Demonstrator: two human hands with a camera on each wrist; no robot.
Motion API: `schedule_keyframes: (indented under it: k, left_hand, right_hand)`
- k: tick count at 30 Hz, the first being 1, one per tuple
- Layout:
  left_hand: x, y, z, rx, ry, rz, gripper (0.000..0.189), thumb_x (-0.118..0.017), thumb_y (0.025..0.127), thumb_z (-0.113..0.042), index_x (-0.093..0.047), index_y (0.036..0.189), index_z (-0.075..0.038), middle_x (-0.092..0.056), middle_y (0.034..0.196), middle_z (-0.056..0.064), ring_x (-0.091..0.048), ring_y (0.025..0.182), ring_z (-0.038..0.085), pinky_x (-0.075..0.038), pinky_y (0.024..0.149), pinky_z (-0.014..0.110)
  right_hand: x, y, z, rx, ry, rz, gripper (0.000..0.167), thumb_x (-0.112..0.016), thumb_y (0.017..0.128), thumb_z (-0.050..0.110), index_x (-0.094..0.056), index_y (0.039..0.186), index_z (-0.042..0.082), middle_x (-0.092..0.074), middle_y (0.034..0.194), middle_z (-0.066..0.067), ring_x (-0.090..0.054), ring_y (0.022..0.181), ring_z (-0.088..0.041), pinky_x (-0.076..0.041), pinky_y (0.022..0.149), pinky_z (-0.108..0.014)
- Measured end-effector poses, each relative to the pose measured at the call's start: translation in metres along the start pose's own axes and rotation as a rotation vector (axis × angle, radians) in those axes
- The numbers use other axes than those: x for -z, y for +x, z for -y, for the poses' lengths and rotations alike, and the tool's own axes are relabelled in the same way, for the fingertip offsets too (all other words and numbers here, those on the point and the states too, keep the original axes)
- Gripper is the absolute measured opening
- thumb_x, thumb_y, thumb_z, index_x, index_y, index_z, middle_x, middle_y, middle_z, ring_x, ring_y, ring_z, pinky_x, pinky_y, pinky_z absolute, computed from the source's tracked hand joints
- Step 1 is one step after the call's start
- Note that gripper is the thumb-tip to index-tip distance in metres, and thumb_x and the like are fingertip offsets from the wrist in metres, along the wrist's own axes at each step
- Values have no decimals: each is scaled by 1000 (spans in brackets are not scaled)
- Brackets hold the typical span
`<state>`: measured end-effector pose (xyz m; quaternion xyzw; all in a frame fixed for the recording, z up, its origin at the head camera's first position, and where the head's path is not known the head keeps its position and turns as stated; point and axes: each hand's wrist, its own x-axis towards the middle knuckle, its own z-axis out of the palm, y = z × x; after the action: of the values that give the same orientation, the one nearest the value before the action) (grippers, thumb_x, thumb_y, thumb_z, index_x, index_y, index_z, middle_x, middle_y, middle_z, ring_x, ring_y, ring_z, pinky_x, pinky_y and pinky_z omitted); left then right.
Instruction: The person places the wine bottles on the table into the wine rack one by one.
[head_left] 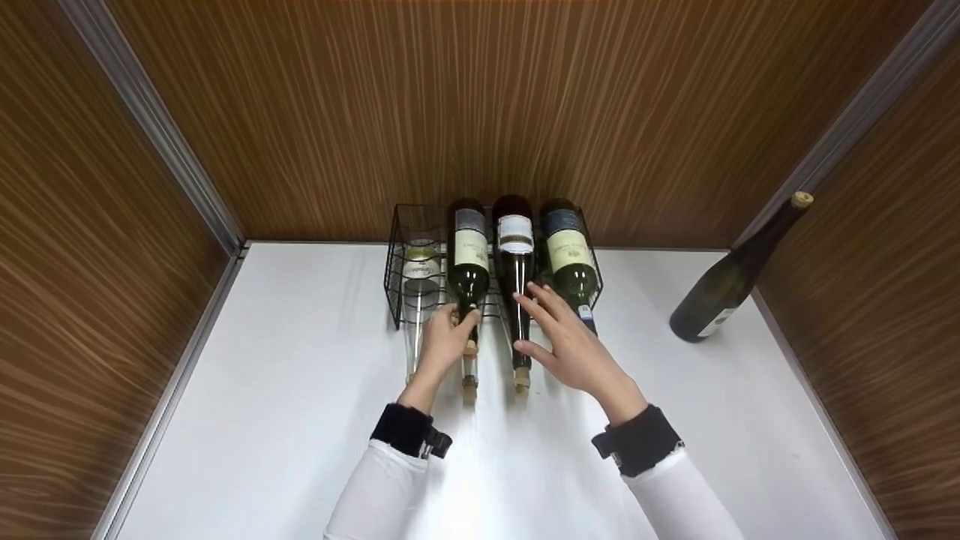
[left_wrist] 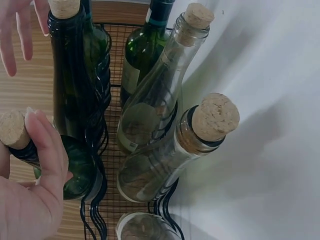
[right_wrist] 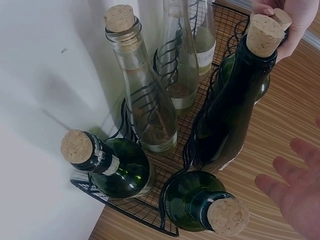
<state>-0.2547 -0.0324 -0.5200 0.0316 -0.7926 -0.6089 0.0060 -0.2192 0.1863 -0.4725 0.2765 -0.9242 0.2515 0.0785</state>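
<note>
My left hand (head_left: 442, 341) grips the neck of a green wine bottle (head_left: 471, 247) with a cream label, which lies on the top row of a black wire wine rack (head_left: 392, 281). Its cork (left_wrist: 14, 131) pokes out between thumb and fingers in the left wrist view. Beside it lies a darker, long-necked bottle (head_left: 516, 234) with a white label. My right hand (head_left: 574, 349) is held next to that bottle, fingers spread and holding nothing; a gap shows between them in the right wrist view. Another green bottle (head_left: 571, 251) lies at the rack's right end.
Clear corked bottles (left_wrist: 160, 155) and a green bottle (right_wrist: 120, 167) fill the rack's lower row. To the right, a dark corked bottle (head_left: 724, 289) stands on the white table (head_left: 300, 420). Wood-grain panels (head_left: 480, 97) rise behind and at both sides.
</note>
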Motion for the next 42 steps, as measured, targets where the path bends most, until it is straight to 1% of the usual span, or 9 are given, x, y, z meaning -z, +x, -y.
schedule_keyframes:
  k: [6,10,16,22,27,30,33,38,42]
  left_hand:
    - [0,1,4,53,-150,66,39,-59,98,-22,-60,125,5,-64,81,13,-63,47,16,-55,45,31]
    - [0,0,5,67,-185,88,39,-56,100,-23,-59,126,5,-63,84,16,-63,48,16,-56,46,31]
    - [0,0,8,54,-211,123,35,-51,103,-24,-60,118,7,-63,83,26,-62,47,15,-57,48,35]
    - [-1,0,8,57,-247,121,31,-50,102,-22,-61,111,6,-61,75,18,-61,47,16,-56,47,35]
    - [-1,0,8,54,-263,148,33,-49,103,-22,-59,110,9,-56,67,11,-59,45,15,-55,45,33]
    - [-1,0,9,52,-254,165,34,-47,104,-23,-57,110,10,-52,67,7,-57,45,14,-52,42,28]
    - [0,0,9,49,-223,165,31,-46,105,-24,-58,107,5,-50,65,5,-55,44,13,-49,39,25]
    - [1,-1,8,54,-187,163,29,-46,105,-27,-58,100,-1,-50,63,4,-54,43,12,-47,39,23]
    - [3,-1,7,51,-119,166,32,-46,105,-31,-61,103,-2,-51,67,5,-55,45,13,-48,40,25]
  right_hand:
    - [-2,1,0,12,-8,5,67,-62,96,42,-35,154,23,-27,159,-7,-19,147,-29,-31,109,-59]
    - [-5,1,1,19,-14,15,67,-60,96,43,-34,154,24,-27,159,-6,-20,146,-31,-31,109,-58]
    - [-10,2,5,49,-39,32,68,-59,97,43,-31,155,24,-28,158,-10,-22,145,-34,-31,109,-57]
    - [-13,4,9,61,-24,30,68,-64,96,38,-34,154,21,-30,157,-11,-23,144,-35,-27,112,-54]
    - [-13,4,10,63,-27,32,68,-63,96,39,-34,154,21,-30,157,-11,-24,144,-36,-27,112,-54]
    - [-13,3,10,63,-30,36,68,-62,96,41,-34,155,22,-30,157,-10,-24,144,-36,-27,112,-54]
    - [-14,3,9,66,-34,43,68,-60,96,42,-32,155,23,-30,157,-11,-23,144,-36,-27,112,-55]
    - [-14,3,9,71,-46,51,68,-59,97,44,-30,156,25,-29,157,-11,-24,144,-37,-27,112,-55]
    - [-12,2,9,65,-48,55,68,-58,97,46,-30,156,25,-29,158,-11,-22,145,-35,-27,112,-55]
